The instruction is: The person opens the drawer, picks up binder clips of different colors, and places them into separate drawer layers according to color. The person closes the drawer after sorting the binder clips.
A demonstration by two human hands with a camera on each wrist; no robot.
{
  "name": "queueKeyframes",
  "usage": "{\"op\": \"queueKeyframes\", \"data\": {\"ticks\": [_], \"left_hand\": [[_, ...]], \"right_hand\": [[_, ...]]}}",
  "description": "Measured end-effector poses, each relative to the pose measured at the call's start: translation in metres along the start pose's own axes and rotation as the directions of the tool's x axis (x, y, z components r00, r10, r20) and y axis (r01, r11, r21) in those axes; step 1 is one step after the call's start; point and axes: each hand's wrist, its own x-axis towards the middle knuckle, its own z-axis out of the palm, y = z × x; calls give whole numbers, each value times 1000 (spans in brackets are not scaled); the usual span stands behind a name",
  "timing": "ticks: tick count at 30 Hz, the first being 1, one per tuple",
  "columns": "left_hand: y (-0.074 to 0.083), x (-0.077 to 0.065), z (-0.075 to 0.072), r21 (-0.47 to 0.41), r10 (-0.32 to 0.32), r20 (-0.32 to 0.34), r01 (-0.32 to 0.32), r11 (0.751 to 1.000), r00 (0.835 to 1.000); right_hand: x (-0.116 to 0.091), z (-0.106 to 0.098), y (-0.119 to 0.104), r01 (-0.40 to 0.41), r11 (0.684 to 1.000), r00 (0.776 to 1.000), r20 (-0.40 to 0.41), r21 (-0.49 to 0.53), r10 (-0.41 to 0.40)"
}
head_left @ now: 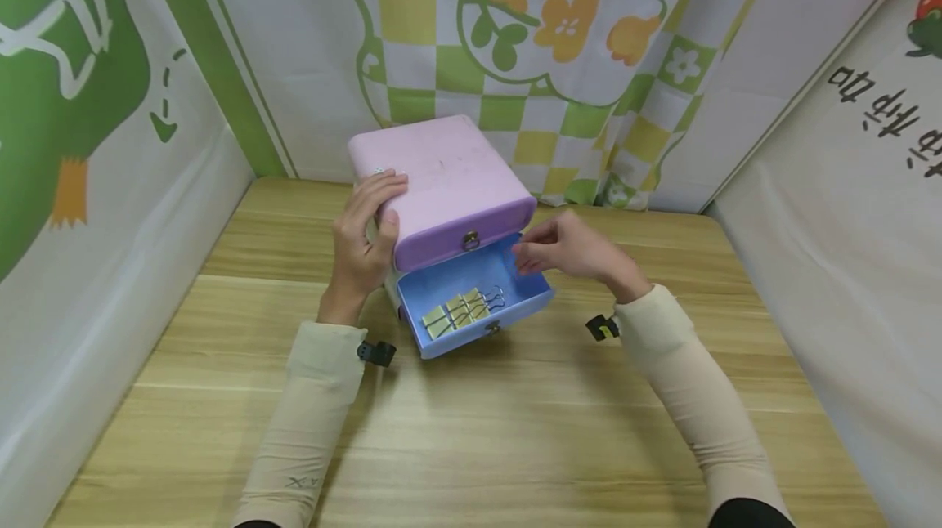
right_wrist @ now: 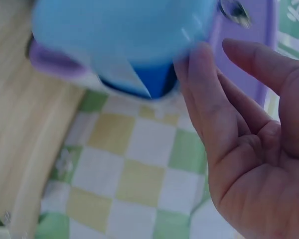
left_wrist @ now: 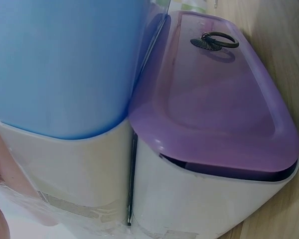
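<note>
In the head view, a drawer box [head_left: 445, 172] with a pink top stood near the rear edge of the tabletop [head_left: 471, 430], about midway between the left and right edges. The left hand [head_left: 361, 246] rested against its left side, fingers laid over the top and thumb apart from them, steadying rather than enclosing it. The purple drawer [head_left: 437, 248] sat above the blue drawer [head_left: 441, 281], which was pulled out towards the tabletop's front edge. Gold binder clips [head_left: 458, 312] lay in a row in the blue drawer, close to its front wall. The right hand [head_left: 567, 246] was at the right end of that drawer, near the box, with its fingers bent towards the thumb.

In the left wrist view, the purple drawer bore a dark ring pull [left_wrist: 222, 41], and a dark gap showed between its front and the white casing [left_wrist: 79, 169]. Too little of the left hand appeared there to tell its grip.

In the right wrist view, thumb and forefinger stood narrowly apart with nothing visible between them. The fingertips met the blurred blue drawer's outline; contact could not be told. A checked curtain [right_wrist: 139, 179] hung behind.
</note>
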Motion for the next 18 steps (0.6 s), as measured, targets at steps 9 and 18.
{"op": "queueKeyframes", "data": {"ticks": [9,18], "left_hand": [[1,1,0,2,-2,4,2,1000,1000],[0,0,-1,3,0,4,0,1000,1000]], "right_hand": [[-11,-37,5,-55,971,990,-141,-232,22],[-5,-56,43,-191,878,971,-217,-438,103]]}}
